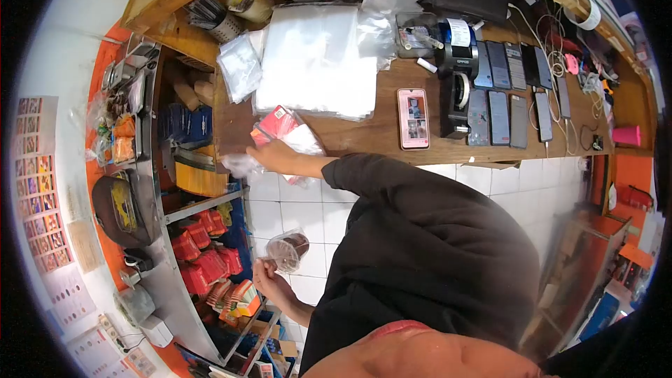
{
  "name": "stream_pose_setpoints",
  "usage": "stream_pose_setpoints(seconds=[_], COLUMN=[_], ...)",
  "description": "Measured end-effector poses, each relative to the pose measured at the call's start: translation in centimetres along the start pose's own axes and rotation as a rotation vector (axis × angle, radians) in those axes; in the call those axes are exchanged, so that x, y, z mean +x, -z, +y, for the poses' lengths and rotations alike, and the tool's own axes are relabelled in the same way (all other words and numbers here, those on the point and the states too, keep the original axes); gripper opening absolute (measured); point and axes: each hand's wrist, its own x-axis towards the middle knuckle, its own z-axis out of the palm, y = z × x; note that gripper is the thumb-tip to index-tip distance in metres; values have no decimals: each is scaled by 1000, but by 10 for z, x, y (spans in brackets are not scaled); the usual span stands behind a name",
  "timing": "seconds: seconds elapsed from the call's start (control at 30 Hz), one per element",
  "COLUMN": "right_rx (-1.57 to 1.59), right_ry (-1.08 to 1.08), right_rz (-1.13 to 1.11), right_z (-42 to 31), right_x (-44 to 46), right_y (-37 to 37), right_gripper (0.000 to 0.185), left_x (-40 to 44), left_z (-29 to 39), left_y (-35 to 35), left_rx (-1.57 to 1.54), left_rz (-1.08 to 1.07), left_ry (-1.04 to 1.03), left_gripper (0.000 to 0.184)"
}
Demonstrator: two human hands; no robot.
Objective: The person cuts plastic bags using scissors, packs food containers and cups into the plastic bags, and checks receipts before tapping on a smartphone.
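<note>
My left hand (276, 285) is closed at the edge of a clear, cup-like plastic container (285, 252) with something dark brown inside, held over the tiled floor. Up at the counter's near left corner, my right hand (274, 157) reaches across a red and white packet (278, 124) with a printed label. Its fingers curl down beside crumpled clear plastic (240, 165); what they grip is partly hidden. Close behind lie a small clear plastic bag (240, 66) and a broad stack of clear plastic sheets or bags (315, 59).
The wooden counter (381, 126) bears a lit phone (413, 119), a label printer (458, 49), several more phones (498, 117) and tangled cables (555, 56). Left stands a shelf unit with red packets (210, 266) and yellow envelopes (199, 175). A glass cabinet (577, 273) stands at right.
</note>
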Motion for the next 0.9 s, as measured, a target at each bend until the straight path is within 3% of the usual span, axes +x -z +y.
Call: stream_pose_setpoints(seconds=[0.03,0.07,0.13,0.2,0.3,0.33,0.4,0.5,0.6,0.63,0.67,0.73,0.77,0.8,0.83,0.87,0.9], right_rx=[196,187,716,747,715,709,612,740,817,902,899,622,716,723,472,226,201], right_ry=[-135,-135,-470,-518,-539,-542,-558,-575,-586,-527,-528,-527,-479,-474,-459,-430,-419], right_rz=[70,69,390,476,1006,1007,1312,1493,1420,1406,1409,1130,1035,1016,867,715,795], right_z=[-6,-14,-24,-25,-25,-20,-9,-9,10,17,25,20,6,13,26,33,14], right_x=[-10,-18,-34,-60,-87,-91,-94,-102,-110,-109,-109,-113,-117,-123,-128,-131,-132], right_y=[18,34,60,67,61,60,64,91,95,93,92,112,126,126,126,126,144], right_gripper=[43,43,44,46,53,53,43,41,53,42,42,49,51,51,50,49,46], left_x=[0,1,6,16,33,40,55,73,94,104,111,111,112,122,133,135,132], left_z=[-1,-3,-6,-10,-9,-7,-9,1,4,1,0,0,0,-9,-20,-25,-30], left_y=[3,6,8,3,-13,-18,-28,-58,-84,-91,-100,-129,-140,-144,-146,-154,-167], left_rx=[-43,-85,-111,-170,-218,-231,-230,-215,-183,-292,-401,-456,-512,-598,-682,-601,-523], left_rz=[-8,-17,-66,-109,-166,-215,-244,-303,-419,-495,-568,-578,-581,-713,-841,-792,-743], left_ry=[6,13,32,43,34,16,-9,-43,-36,10,57,154,244,301,350,323,298], left_gripper=[28,28,28,25,22,22,22,28,43,46,50,52,55,51,48,50,51])
